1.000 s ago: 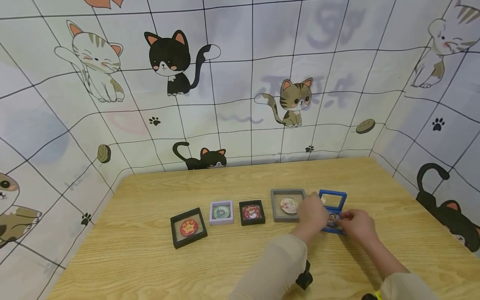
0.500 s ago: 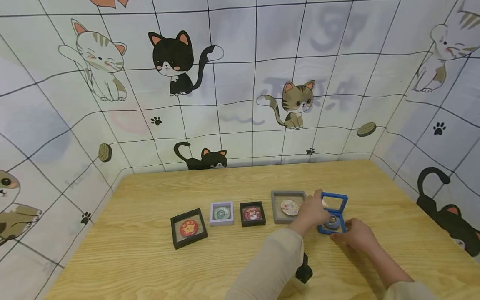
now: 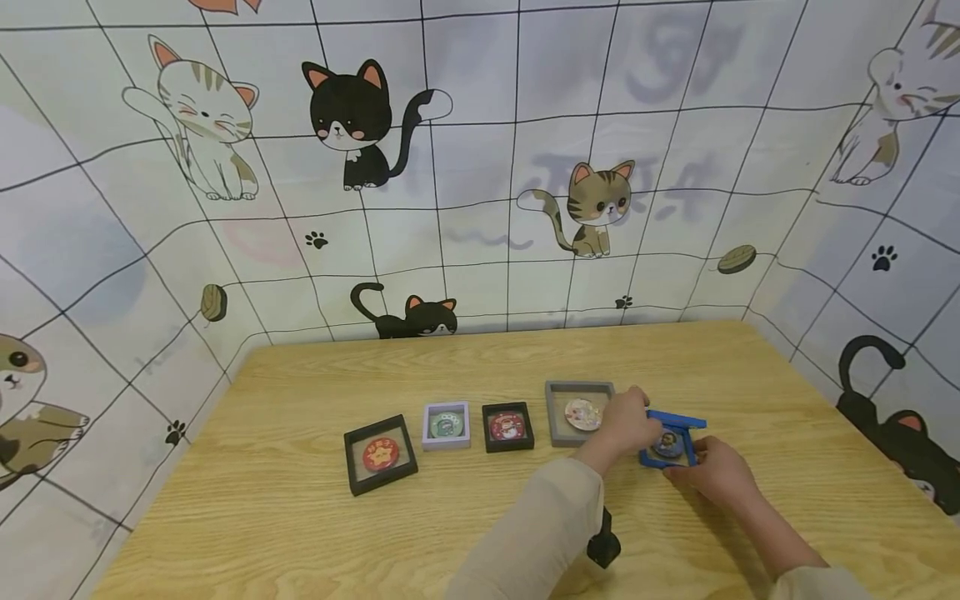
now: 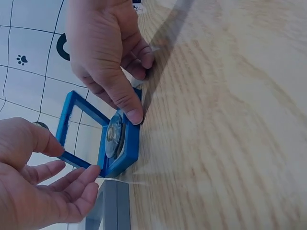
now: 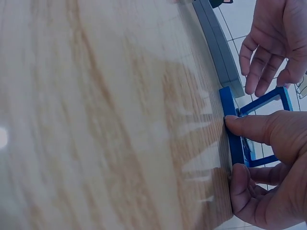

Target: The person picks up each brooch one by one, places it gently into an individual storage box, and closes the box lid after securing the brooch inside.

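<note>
A small hinged blue display frame (image 3: 691, 454) stands on the wooden table at the right, its lid (image 4: 86, 106) part raised. Inside its base lies a round badge (image 4: 113, 139) with a blue picture. My left hand (image 3: 626, 429) pinches the lid's free edge between thumb and fingers, as the left wrist view shows. At the base's near right corner, my right hand (image 3: 720, 475) grips the frame, thumb (image 5: 247, 127) on its side and fingers curled by the corner. The left hand partly hides the frame's left side in the head view.
Left of the blue frame lies a larger grey frame (image 3: 555, 435) with a round badge. Farther left are a small black frame (image 3: 488, 437), a lilac frame (image 3: 446, 445) and a tilted black frame (image 3: 351, 467), each with a badge. A cat-print backdrop (image 3: 480, 167) rises behind the table.
The lid has tipped down toward the base, moved by my left hand. My right hand has shifted from over the badge to the base's near right corner.
</note>
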The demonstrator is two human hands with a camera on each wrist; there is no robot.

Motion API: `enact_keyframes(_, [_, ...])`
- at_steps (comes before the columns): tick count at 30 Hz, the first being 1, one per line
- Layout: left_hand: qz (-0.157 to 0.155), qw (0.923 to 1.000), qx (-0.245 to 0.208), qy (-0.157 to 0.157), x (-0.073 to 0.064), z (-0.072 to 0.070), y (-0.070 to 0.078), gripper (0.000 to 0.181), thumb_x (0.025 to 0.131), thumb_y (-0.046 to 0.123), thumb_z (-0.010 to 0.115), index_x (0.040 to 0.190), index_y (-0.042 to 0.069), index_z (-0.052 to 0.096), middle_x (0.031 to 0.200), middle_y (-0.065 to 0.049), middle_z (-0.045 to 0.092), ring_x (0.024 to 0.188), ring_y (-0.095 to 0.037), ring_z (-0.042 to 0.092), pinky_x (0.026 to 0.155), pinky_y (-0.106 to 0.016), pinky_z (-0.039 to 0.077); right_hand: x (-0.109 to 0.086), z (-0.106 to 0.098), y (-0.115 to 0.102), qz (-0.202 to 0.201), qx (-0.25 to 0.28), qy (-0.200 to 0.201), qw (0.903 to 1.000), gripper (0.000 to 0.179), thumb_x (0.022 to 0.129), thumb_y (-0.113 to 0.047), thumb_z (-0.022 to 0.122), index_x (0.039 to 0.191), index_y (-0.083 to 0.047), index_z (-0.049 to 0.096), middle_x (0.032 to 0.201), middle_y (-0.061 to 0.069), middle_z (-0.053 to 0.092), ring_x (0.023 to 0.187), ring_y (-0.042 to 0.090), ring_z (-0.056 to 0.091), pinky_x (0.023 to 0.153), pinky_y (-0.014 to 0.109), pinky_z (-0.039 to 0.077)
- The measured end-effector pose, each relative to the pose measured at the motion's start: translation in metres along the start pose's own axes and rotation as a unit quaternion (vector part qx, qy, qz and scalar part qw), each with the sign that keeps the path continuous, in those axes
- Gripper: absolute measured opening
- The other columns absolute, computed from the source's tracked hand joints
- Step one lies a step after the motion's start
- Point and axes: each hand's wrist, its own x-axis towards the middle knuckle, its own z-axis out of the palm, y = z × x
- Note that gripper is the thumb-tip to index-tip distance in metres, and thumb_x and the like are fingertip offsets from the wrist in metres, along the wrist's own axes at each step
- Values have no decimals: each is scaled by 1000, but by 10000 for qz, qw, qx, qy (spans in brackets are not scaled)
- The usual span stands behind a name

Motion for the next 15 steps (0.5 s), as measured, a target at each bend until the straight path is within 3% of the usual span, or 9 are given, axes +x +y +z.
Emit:
enact_keyframes(5, [140, 9999, 38, -40, -5, 1, -4, 29, 81, 13, 58, 108, 6, 55, 53, 2, 42, 39, -9, 29, 44, -20, 33, 0, 1, 1, -46, -86, -14, 10000, 80, 72, -36, 72, 112, 24, 38, 101, 38, 53, 91, 48, 53, 71, 46, 45])
enact_keyframes(12, [212, 9994, 218, 148, -10, 3, -7, 22, 79, 16, 64, 98, 6, 59, 82, 1, 57, 68, -8, 49, 59, -19, 41, 0, 2, 1, -95, -250, 165, 9995, 68, 72, -33, 73, 102, 20, 43, 88, 28, 56, 77, 32, 55, 64, 43, 44])
enact_keyframes(15, [242, 9979, 531, 270, -10, 8, -9, 21, 77, 17, 66, 95, 7, 61, 82, 2, 60, 71, -9, 52, 62, -18, 41, 1, 3, 1, -90, -309, 225, 9992, 69, 72, -32, 73, 103, 21, 43, 89, 29, 56, 77, 33, 55, 65, 44, 43])
